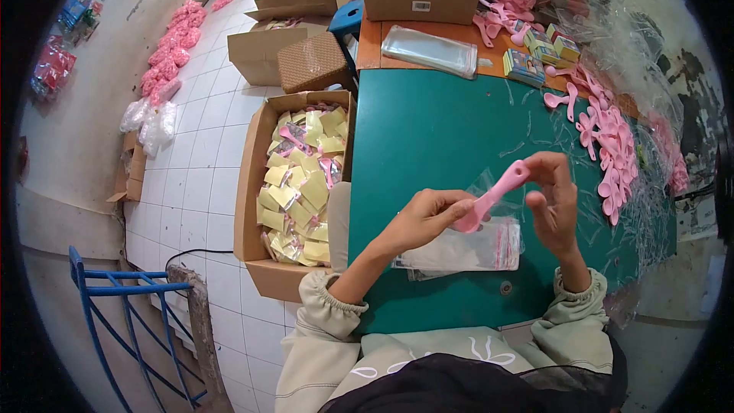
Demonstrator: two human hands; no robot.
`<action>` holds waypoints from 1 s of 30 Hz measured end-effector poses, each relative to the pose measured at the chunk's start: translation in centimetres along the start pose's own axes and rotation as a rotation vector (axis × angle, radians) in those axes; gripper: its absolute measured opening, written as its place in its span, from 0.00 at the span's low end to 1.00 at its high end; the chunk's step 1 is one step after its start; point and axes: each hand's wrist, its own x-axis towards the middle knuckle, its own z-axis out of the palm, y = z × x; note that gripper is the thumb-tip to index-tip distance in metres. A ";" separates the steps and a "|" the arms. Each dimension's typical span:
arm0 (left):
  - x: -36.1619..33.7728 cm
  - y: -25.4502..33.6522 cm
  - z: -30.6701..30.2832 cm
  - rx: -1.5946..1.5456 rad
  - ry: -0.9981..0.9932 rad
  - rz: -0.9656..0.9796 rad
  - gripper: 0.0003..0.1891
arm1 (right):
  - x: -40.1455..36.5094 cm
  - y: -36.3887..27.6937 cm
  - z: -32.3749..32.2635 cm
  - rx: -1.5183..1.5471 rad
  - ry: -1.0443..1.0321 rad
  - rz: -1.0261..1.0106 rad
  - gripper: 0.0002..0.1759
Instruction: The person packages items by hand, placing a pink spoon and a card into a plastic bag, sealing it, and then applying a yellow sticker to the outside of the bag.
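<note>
My left hand [428,216] is closed on the bowl end of a pink plastic spoon [495,193], thumb on top. The spoon slants up to the right, and a clear plastic film [482,182] shows behind it. My right hand [558,203] is beside the holed handle end, fingertips right at it, with thumb and fingers apart. Below the hands, a stack of clear plastic bags [474,248] with reddish edge strips lies on the green tabletop [428,138].
A pile of pink spoons [612,145] and scattered plastic wrap [650,206] cover the right side. Small boxes [524,66] and a pack of clear sleeves [430,50] lie at the back. On the left stands a carton [252,183] of packed spoons with yellow cards.
</note>
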 end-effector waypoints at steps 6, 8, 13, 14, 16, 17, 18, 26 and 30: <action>-0.7 1.7 0.0 -0.184 0.211 0.073 0.19 | 2.9 -0.8 0.6 -0.083 -0.532 -0.186 0.37; -1.1 2.2 -0.3 -0.216 0.257 0.084 0.18 | 6.9 1.9 -1.7 0.141 -0.659 -0.131 0.36; -2.1 2.7 -1.2 -0.257 0.338 0.098 0.19 | 18.1 18.6 -11.2 -0.848 -0.051 0.336 0.23; -2.4 2.7 -1.2 -0.264 0.350 0.112 0.19 | 18.7 23.0 -13.0 -0.931 0.044 0.396 0.22; -2.8 2.5 -1.4 -0.273 0.366 0.124 0.19 | 19.4 25.0 -12.9 -1.062 0.167 0.484 0.20; -2.9 2.4 -1.6 -0.280 0.372 0.125 0.19 | 18.7 24.2 -11.7 -1.114 0.193 0.516 0.20; -2.9 2.4 -1.7 -0.284 0.373 0.125 0.19 | 18.3 23.5 -10.9 -1.167 0.219 0.552 0.20; -2.6 2.2 -1.4 -0.268 0.360 0.084 0.19 | 17.2 27.3 -14.1 -1.249 0.311 0.313 0.18; -2.6 2.4 -1.4 -0.241 0.356 0.042 0.19 | 17.4 26.6 -15.5 -1.239 0.289 0.163 0.19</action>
